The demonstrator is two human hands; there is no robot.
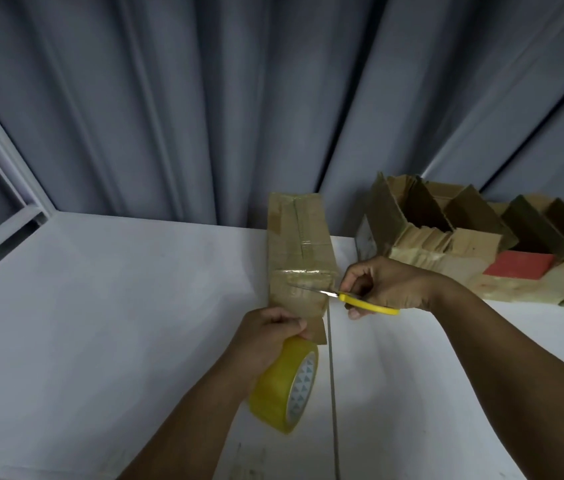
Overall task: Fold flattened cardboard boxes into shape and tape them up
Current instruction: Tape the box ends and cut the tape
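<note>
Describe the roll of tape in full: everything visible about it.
The tape roll is a wide ring of glossy, yellow-tinted translucent tape on a white core printed with small grey triangles. It is tilted, its open side facing right. The left hand grips it from above, fingers curled over its upper edge, holding it over the white table at the near end of the cardboard box. Whether a strip runs from it to the box is unclear.
</note>
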